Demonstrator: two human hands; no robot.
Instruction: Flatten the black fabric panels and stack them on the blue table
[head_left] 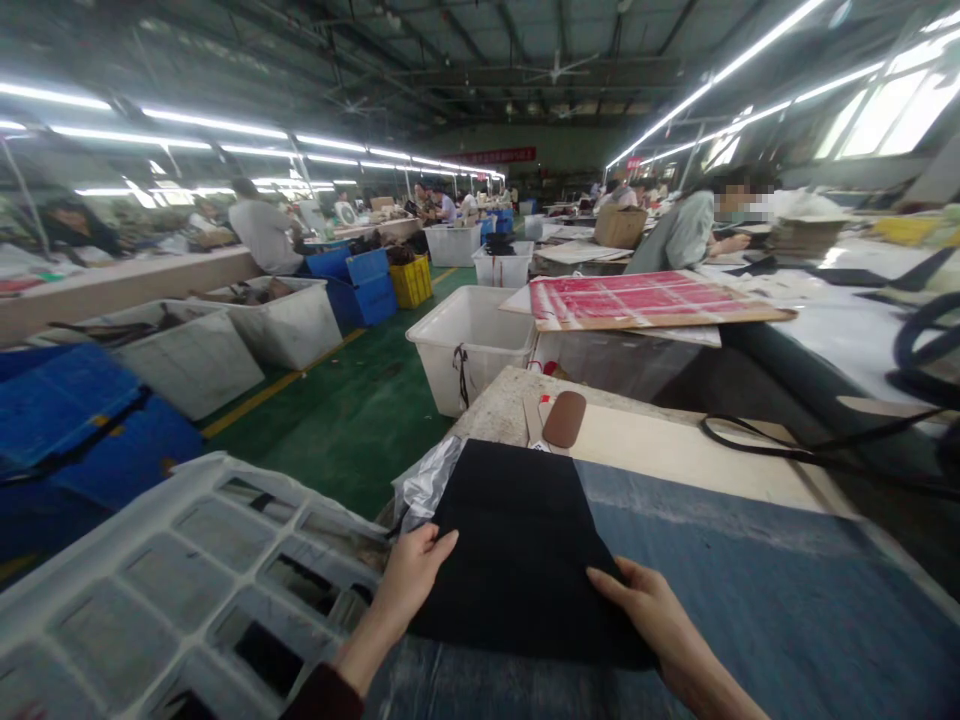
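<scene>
A flat black sheet, roughly rectangular and perhaps fabric or leather, is held between my two hands over a blue-grey work surface. My left hand grips its left edge, thumb on top and the other fingers partly hidden. On the right edge, my right hand pinches the sheet the same way, thumb above and fingers at the rim. Beyond the sheet lies a brown rounded piece beside a pale board. Crumpled clear plastic shows past the sheet's left edge.
A white compartmented tray stands at my left, dark pieces in some sections. White bins and blue crates line the green floor. A red-topped board lies ahead right, near a seated person. Black straps lie at right.
</scene>
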